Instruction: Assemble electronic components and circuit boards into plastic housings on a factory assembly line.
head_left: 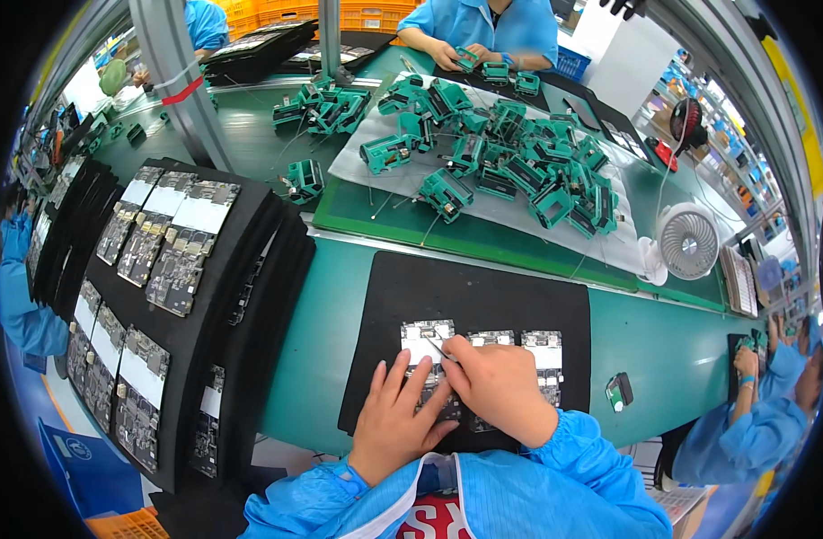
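Observation:
Three circuit boards lie side by side on a black foam mat (483, 287) in front of me. The left board (427, 331) has a white label area and is partly covered by my hands. My left hand (395, 418) rests on it and on the mat, fingers spread and flat. My right hand (501, 382) pinches a thin pointed metal tool (437, 345), its tip touching or just above the white area of that board. Beneath my right hand the middle board (491, 338) is mostly hidden. The right board (544, 355) shows beside my wrist.
Stacked black foam sheets (241, 234) with more boards stand at left. Beyond the mat, green plastic housings (519, 162) with wires pile up on a white sheet. A white fan (687, 241) and a small green-black part (619, 393) are at right. Co-workers (483, 36) sit across and beside.

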### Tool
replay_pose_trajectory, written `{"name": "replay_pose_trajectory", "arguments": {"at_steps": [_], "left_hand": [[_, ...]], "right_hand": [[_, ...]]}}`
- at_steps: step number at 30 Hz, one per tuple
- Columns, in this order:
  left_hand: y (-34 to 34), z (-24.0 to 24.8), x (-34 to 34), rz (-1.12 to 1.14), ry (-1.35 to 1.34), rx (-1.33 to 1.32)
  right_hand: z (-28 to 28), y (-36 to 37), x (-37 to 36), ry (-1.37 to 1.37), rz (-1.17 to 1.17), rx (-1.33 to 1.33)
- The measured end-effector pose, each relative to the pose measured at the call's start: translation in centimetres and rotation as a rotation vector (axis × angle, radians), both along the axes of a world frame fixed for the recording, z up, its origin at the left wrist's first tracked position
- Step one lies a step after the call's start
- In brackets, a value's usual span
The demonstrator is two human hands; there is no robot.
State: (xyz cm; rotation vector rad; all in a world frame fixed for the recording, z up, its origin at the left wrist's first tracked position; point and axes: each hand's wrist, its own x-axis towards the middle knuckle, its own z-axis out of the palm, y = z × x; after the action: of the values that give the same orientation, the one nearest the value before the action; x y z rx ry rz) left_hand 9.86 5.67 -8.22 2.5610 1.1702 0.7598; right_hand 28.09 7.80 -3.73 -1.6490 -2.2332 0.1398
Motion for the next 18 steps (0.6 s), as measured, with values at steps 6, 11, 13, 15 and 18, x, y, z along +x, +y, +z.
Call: {"name": "replay_pose_trajectory", "arguments": {"at_steps": [6, 11, 13, 15, 18], "left_hand": [[-0.2, -0.7, -0.2, -0.020, -0.027, 0.008], [0.2, -1.0, 0.2, -0.046, 0.005, 0.003], [0.2, -1.1, 0.2, -0.022, -0.001, 0.035], [0.2, -0.7, -0.2, -0.014, 0.006, 0.033], [0.0, 0.0, -0.3, -0.012, 0.044, -0.013]], "right_hand": [[-0.3, -0.1, -1.3, 0.027, -0.009, -0.014], [-0.7, -0.4, -1.0, 0.008, -0.015, -0.014], [-0.2, -0.3, -0.8, -0.051, 0.031, -0.023], [-0.4, -0.1, -1.0, 0.002, 0.096, 0.029], [-0.5, 0.0, -1.3, -0.002, 0.108, -0.025]]}}
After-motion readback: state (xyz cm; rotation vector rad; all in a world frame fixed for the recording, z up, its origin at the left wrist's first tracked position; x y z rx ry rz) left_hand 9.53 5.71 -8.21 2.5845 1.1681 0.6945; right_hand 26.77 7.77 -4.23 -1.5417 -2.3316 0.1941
